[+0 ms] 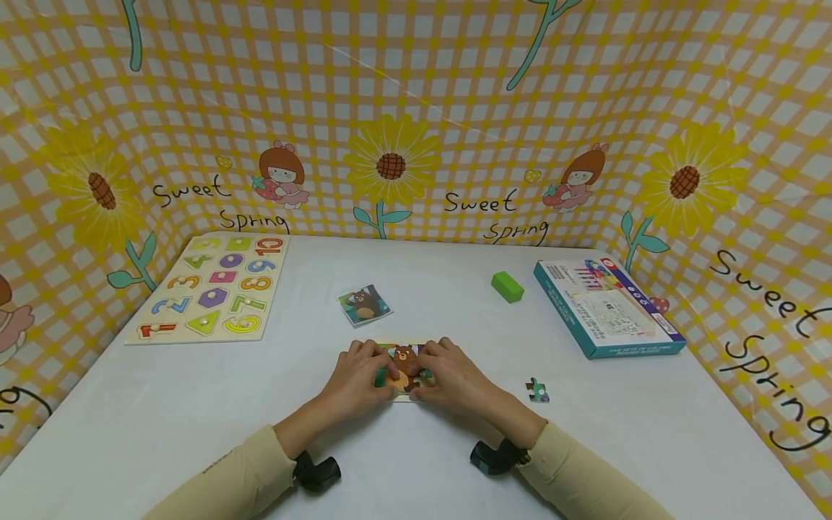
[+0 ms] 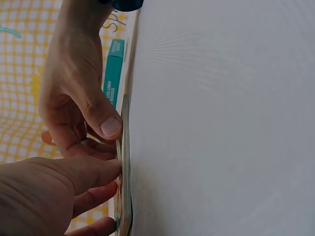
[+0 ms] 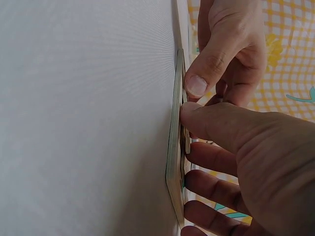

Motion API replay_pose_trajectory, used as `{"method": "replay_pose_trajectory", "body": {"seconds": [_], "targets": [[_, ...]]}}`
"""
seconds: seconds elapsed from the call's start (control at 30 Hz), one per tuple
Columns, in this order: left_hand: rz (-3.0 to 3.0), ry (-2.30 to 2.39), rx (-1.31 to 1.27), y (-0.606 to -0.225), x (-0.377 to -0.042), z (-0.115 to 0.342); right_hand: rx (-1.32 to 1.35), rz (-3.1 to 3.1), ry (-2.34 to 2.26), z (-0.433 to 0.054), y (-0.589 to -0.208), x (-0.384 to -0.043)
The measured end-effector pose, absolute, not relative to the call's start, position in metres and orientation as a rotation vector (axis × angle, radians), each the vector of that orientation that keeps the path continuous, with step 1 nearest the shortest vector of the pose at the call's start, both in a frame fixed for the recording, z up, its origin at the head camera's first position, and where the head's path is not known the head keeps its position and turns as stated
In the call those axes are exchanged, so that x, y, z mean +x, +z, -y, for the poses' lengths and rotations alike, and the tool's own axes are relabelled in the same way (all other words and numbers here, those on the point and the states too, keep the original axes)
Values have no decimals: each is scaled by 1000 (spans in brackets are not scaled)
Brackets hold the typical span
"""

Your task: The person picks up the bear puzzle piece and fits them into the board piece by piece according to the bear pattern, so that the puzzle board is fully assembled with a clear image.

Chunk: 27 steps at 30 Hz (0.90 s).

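Observation:
A small puzzle board with a brown bear picture [image 1: 406, 359] lies on the white table, between both hands. My left hand [image 1: 360, 372] bends over its left side, thumb and fingers pinching a puzzle piece [image 1: 397, 380] at the bear's belly. From the right, my right hand [image 1: 450, 372] has its thumb and curled fingers at the same piece. In the right wrist view, the raised piece [image 3: 187, 142] stands slightly proud of the board's edge [image 3: 173, 142]. The fingers hide much of the picture. A loose green and brown puzzle piece [image 1: 537, 391] lies right of my right hand.
A bear picture card [image 1: 365, 305] lies beyond the board. The wooden number board [image 1: 211, 289] is at the back left. A green block [image 1: 507, 287] and a teal-sided box [image 1: 607, 310] stand at the back right. Checked cloth [image 1: 390, 87] walls the table.

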State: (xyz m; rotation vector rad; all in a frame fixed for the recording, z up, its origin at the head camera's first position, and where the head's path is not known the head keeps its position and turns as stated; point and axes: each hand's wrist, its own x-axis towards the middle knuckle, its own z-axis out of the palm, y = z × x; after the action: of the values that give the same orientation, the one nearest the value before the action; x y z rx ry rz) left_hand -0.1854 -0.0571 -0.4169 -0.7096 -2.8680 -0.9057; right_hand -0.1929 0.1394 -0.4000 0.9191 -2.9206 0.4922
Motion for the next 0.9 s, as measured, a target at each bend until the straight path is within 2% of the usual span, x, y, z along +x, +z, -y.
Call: {"method": "replay_pose_trajectory", "body": {"seconds": [0.9], "targets": [[2870, -875, -700, -417, -185, 56, 905, 2911, 513, -140, -402, -194]]}}
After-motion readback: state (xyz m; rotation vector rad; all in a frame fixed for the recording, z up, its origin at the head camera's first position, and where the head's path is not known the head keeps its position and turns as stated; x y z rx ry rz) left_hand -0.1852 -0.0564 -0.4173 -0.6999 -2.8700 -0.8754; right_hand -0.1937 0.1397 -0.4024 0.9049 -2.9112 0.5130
